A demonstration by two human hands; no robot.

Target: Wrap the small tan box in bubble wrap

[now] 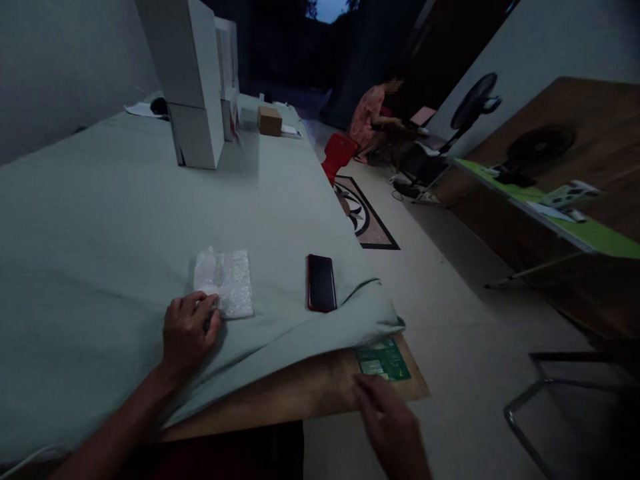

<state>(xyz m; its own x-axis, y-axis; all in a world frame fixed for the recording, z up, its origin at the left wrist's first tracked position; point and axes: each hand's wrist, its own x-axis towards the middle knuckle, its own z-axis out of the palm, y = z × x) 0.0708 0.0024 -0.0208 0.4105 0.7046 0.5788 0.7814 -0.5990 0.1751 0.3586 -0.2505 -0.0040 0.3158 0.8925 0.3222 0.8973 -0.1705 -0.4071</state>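
Observation:
A flat piece of bubble wrap (pixel 234 283) lies on the pale green cloth, and its lower left corner meets the curled fingertips of my left hand (pixel 190 330). Thumb and fingers are closed together there; a dark spot shows between them, too dim to identify. To the right, a phone (pixel 321 283) with a dark screen and red edge rests flat on the cloth. My right hand (pixel 387 420) is over the front right table corner, smeared by motion, with its fingers unclear. Just beyond it, a green printed card or sheet (pixel 384 360) sits on the bare wood.
Tall white boxes (pixel 200 87) and a small brown box (pixel 270 121) stand farther back on the cloth-covered table (pixel 125 220). A red chair (pixel 338 155) and a seated person (pixel 369 117) are beyond. On the right are a green folding table (pixel 607 239) and a metal-framed chair (pixel 520 407).

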